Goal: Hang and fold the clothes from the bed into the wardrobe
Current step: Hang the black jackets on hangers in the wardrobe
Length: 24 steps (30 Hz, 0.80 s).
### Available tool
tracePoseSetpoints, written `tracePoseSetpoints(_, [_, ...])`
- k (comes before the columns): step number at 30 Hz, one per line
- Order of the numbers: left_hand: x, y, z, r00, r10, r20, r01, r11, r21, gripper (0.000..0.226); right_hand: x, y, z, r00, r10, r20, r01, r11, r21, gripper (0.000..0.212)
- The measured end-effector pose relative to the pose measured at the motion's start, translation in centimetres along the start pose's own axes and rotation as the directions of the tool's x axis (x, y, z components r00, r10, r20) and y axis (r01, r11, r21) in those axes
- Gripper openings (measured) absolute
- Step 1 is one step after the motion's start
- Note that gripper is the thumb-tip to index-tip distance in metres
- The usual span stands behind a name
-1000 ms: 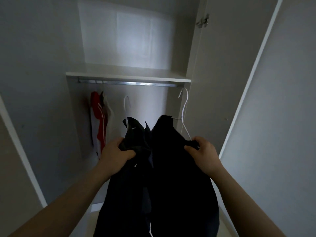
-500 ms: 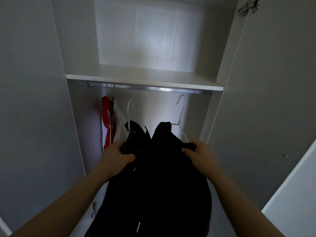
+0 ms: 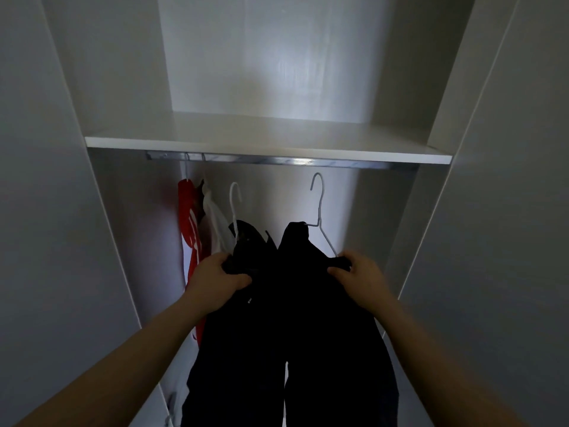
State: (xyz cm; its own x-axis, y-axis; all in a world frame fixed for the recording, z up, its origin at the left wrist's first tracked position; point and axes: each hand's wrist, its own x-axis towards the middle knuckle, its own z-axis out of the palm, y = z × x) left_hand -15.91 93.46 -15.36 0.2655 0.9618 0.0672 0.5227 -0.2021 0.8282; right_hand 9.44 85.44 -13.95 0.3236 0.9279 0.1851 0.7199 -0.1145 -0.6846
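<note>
- dark clothes point(image 3: 295, 318), two pieces each on its own white wire hanger, are held up inside the wardrobe point(image 3: 135, 229), in front of the person and below the rail point(image 3: 338, 164); neither hook is on the rail yet.
- the left hand point(image 3: 220, 280) has its fingers curled round the shoulder of the left piece; the right hand point(image 3: 361, 274) grips the shoulder end of the right piece, where the wire comes out of the cloth.
- the left hanger point(image 3: 234, 204) and the right hanger point(image 3: 320, 208) both stand hook up, apart from each other.
- handling, as a guess: the cloth looks soft and limp, falling in long folds, and not heavy. it could slide off thin wire if tipped, so pinching cloth and wire together at the shoulder seems the safe hold, with each hanger kept level while its hook goes over the rail.
- a red and white top point(image 3: 189, 223) hangs at the left end of the rail, just beside the left piece.
- a white shelf point(image 3: 268, 146) sits right above the rail.
</note>
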Motion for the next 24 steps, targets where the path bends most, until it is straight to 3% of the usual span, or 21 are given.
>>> tracePoseSetpoints(12, [8.7,-0.6,3.5,0.999,-0.01,-0.037,0.005,0.992,-0.125,0.015,6.7,2.2,2.3,0.998,0.033,-0.044,-0.033,0.999,0.006,0.017])
tracePoseSetpoints(21, [17.1,-1.1,7.7,0.971,-0.017,-0.24,-0.016,0.991,-0.134,0.022,14.6,5.1,3.4,0.995,-0.072,-0.072,0.072,0.997,0.004,0.01])
tracePoseSetpoints(24, [20.2,-1.3,7.9,0.959,-0.037,-0.282,-0.005,0.989,-0.147,0.013,17.4,5.7,3.7,0.99,-0.12,-0.077,0.121,0.993,0.007,0.006])
